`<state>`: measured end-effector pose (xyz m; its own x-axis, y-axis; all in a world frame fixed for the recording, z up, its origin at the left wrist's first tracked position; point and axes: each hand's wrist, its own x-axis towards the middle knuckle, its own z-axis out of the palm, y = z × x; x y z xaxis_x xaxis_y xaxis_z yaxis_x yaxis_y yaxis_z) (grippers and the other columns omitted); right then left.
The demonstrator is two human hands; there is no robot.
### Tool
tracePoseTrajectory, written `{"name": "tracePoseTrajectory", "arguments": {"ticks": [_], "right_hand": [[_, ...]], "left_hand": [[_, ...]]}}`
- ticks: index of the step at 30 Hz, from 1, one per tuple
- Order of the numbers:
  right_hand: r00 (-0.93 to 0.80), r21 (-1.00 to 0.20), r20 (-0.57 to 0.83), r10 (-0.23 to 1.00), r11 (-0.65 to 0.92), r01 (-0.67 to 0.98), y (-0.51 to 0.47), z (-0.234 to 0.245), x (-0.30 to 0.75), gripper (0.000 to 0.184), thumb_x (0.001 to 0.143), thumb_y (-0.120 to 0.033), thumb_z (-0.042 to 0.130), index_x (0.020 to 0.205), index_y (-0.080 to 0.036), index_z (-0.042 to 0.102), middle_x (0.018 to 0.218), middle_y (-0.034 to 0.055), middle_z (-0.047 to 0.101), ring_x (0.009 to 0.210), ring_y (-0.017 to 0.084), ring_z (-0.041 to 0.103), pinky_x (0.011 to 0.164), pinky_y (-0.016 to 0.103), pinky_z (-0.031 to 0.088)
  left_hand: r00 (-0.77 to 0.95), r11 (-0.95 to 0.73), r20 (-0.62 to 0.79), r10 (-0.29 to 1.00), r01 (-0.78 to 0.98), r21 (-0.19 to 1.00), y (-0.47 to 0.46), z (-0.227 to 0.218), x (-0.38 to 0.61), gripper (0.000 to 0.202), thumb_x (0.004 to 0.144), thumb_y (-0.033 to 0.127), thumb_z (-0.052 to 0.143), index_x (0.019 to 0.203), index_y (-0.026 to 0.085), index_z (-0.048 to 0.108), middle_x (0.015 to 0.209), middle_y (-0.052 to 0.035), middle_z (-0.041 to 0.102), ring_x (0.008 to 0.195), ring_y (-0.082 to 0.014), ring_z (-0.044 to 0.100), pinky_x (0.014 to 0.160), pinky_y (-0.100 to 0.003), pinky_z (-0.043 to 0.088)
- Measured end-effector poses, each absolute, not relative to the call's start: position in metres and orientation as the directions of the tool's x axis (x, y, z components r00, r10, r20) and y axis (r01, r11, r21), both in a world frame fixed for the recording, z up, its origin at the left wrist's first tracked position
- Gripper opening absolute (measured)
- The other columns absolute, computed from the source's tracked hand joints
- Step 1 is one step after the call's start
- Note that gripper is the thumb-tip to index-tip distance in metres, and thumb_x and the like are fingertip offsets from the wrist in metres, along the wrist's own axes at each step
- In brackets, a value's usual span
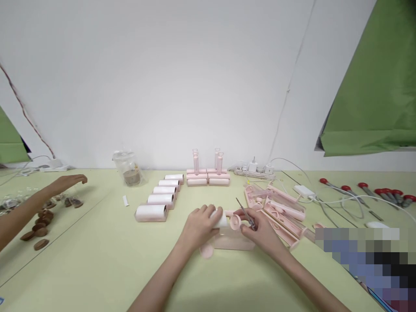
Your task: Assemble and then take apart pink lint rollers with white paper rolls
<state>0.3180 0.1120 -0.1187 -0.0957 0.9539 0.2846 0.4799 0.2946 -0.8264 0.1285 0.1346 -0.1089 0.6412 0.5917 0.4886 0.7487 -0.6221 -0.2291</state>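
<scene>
My left hand is closed around a white cylinder, with its fingers over the top. In my right hand, the fingertips hold a small pink round cap against the cylinder's right end. A thin metal tool, like a small screwdriver, is tucked in the same hand and points up and left. Below both hands lies a clear pinkish case on the table. A pink disc rests beside my left wrist.
White rolls in clear cases form a row at left. Pink parts are piled at right, near cables and red-handled screwdrivers. Pink assemblies stand at the back. Another person's arm reaches over brown pieces.
</scene>
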Motion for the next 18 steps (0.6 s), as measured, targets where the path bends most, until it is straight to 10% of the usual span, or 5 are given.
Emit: {"name": "tracePoseTrajectory", "arguments": {"ticks": [6, 14, 18], "right_hand": [[-0.172, -0.611, 0.318, 0.932, 0.34, 0.715, 0.103, -0.108, 0.316, 0.022, 0.075, -0.039, 0.053, 0.09, -0.025, 0.057, 0.089, 0.0014, 0.063, 0.068, 0.018, 0.057, 0.055, 0.025, 0.04], [-0.673, 0.029, 0.226, 0.705, 0.685, 0.728, 0.08, -0.126, 0.262, 0.019, 0.078, -0.02, 0.05, 0.096, -0.017, 0.055, 0.069, 0.0045, 0.064, 0.057, 0.019, 0.059, 0.043, 0.023, 0.027], [-0.678, 0.106, 0.169, 0.715, 0.671, 0.734, 0.076, -0.145, 0.252, 0.015, 0.07, -0.01, 0.051, 0.083, -0.015, 0.056, 0.06, 0.003, 0.064, 0.049, 0.018, 0.058, 0.04, 0.024, 0.02]], "left_hand": [[0.38, -0.465, 0.507, 0.773, 0.884, 0.047, 0.147, -0.103, 0.111, 0.031, 0.072, 0.022, 0.052, 0.102, 0.023, 0.042, 0.092, -0.0001, 0.057, 0.084, -0.0179, 0.055, 0.057, -0.025, 0.04], [0.154, -0.391, 0.56, 0.814, 0.859, 0.331, 0.152, -0.109, 0.109, 0.033, 0.073, 0.025, 0.052, 0.104, 0.022, 0.042, 0.098, -0.0006, 0.06, 0.091, -0.0197, 0.056, 0.063, -0.027, 0.042], [0.144, -0.391, 0.543, 0.828, 0.842, 0.373, 0.151, -0.108, 0.108, 0.031, 0.073, 0.025, 0.052, 0.102, 0.022, 0.043, 0.097, -0.0008, 0.06, 0.091, -0.0208, 0.057, 0.061, -0.027, 0.042]]}}
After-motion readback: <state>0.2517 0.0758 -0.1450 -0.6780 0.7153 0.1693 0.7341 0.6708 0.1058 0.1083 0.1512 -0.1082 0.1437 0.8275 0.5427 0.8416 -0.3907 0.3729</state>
